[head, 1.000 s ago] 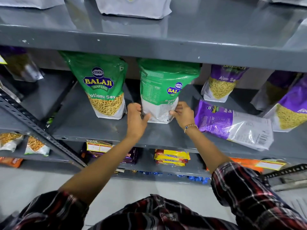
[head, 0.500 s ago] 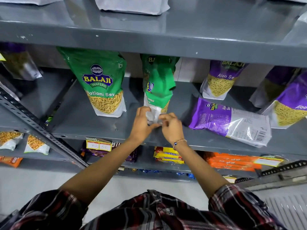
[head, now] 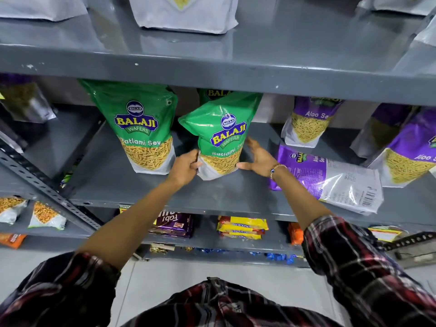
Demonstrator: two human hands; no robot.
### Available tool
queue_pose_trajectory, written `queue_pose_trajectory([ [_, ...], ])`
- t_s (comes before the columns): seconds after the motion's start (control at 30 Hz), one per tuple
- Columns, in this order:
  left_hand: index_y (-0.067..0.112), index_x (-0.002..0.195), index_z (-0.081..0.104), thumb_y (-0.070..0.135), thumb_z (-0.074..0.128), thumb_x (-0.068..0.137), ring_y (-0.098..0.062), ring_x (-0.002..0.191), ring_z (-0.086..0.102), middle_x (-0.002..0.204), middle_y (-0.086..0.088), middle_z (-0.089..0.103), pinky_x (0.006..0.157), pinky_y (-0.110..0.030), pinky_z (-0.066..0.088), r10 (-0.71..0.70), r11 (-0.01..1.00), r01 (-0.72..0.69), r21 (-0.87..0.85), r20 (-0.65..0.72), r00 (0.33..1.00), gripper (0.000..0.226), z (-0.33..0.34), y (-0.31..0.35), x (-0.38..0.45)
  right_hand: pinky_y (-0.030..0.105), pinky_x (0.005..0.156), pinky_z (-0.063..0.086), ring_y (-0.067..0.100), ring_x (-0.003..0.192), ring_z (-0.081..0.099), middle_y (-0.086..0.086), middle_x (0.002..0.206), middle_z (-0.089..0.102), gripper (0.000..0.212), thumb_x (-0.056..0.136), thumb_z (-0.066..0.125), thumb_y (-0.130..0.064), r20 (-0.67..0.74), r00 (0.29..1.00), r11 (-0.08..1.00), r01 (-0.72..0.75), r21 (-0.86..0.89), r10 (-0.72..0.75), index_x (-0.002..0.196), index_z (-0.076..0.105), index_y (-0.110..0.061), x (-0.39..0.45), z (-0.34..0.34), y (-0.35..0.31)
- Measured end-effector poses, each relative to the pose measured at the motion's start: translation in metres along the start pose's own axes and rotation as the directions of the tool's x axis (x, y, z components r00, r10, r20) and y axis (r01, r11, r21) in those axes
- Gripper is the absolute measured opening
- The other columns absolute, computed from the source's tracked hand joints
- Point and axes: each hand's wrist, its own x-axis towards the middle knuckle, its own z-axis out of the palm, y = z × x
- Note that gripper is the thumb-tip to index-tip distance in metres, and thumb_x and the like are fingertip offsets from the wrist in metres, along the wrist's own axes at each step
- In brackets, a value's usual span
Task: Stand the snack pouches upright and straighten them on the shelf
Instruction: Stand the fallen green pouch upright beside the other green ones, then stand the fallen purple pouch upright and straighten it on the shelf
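Both hands are in on the middle green Balaji Ratlami Sev pouch [head: 223, 135], which stands on the grey metal shelf [head: 212, 197] with its front label facing out, but it is not square: the top leans off to the right and the base is cocked on one corner. The left hand [head: 185, 165] has its fingers curled around the lower left corner of the pouch, pinching the white bottom seam, while the right hand [head: 258, 158] is spread wide, thumb touching the lower right edge and the other fingers fanned alongside, more a guard than a grip. Here's the danger: the base is not sitting flat, so if the left hand lets go now the pouch could tip right, straight onto the purple Aloo Sev pouch [head: 330, 178] lying flat just beside that open hand. Push too hard the other way and it knocks the neighbouring Ratlami Sev pouch [head: 141, 128], which stands upright close on the left. Another green pouch [head: 213, 93] peeks out behind; whether it is touching the front one I cannot tell from this angle, but a shove backward might topple it. The glossy film looks slippery too, so a one-corner pinch could slide off.
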Motion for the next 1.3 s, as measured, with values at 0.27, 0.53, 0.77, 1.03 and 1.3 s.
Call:
queue_pose_trajectory([
  [0.27,-0.003,0.097,0.059,-0.002,0.041,0.09,-0.019,0.09,0.054,0.106,-0.022,0.068,0.073,-0.023,0.036,-0.163,0.984,0.165,0.061,-0.034,0.986,0.019,-0.002,0.001,0.025,0.036,0.1,0.043,0.028,0.116,0.055,0.015,0.127,0.058,0.074,0.061,0.084,-0.014,-0.231,0.972,0.99,-0.012,0.144,0.046,0.122,0.042,-0.006,0.002,0.02,0.002],
  [0.53,-0.002,0.107,0.057,0.008,0.043,0.094,-0.04,0.108,0.057,0.113,-0.024,0.065,0.076,-0.03,0.038,-0.213,0.969,0.225,0.101,-0.113,0.97,0.021,0.004,0.012,0.025,0.03,0.09,0.044,0.028,0.116,0.054,0.013,0.127,0.058,0.072,0.064,0.083,-0.023,-0.315,0.945,0.988,-0.04,0.152,0.086,0.12,0.042,-0.008,-0.011,0.032,-0.004],
  [0.77,0.0,0.094,0.064,0.015,0.054,0.091,-0.036,0.096,0.065,0.1,-0.022,0.07,0.084,-0.035,0.048,-0.456,0.889,0.432,-0.155,-0.199,0.867,0.019,0.043,0.022,-0.033,0.039,0.106,0.039,0.029,0.124,0.049,0.016,0.135,0.052,0.064,0.076,0.073,-0.019,-0.282,0.959,0.998,-0.046,-0.036,0.034,0.13,0.043,-0.003,-0.031,-0.009,0.0],
  [1.03,-0.008,0.104,0.062,0.008,0.052,0.093,-0.008,0.051,0.064,0.09,-0.019,0.07,0.056,-0.016,0.054,-0.379,0.664,0.612,-0.43,0.511,0.771,0.022,0.125,0.124,-0.051,0.031,0.095,0.041,0.032,0.112,0.058,0.017,0.12,0.063,0.028,0.084,0.061,-0.007,-0.419,0.894,0.96,-0.238,-0.148,0.157,0.111,0.063,-0.001,-0.083,-0.133,0.063],
  [1.3,-0.003,0.129,0.041,0.029,0.044,0.097,-0.043,0.113,0.058,0.132,-0.031,0.051,0.086,-0.034,0.052,-0.254,0.573,0.662,-0.483,0.663,0.704,0.045,0.206,0.207,-0.044,0.043,0.101,0.039,0.033,0.109,0.054,0.024,0.124,0.057,0.037,0.095,0.037,-0.025,-0.162,0.925,0.779,-0.378,-0.501,0.344,0.108,0.059,0.002,-0.097,-0.198,0.124],
])
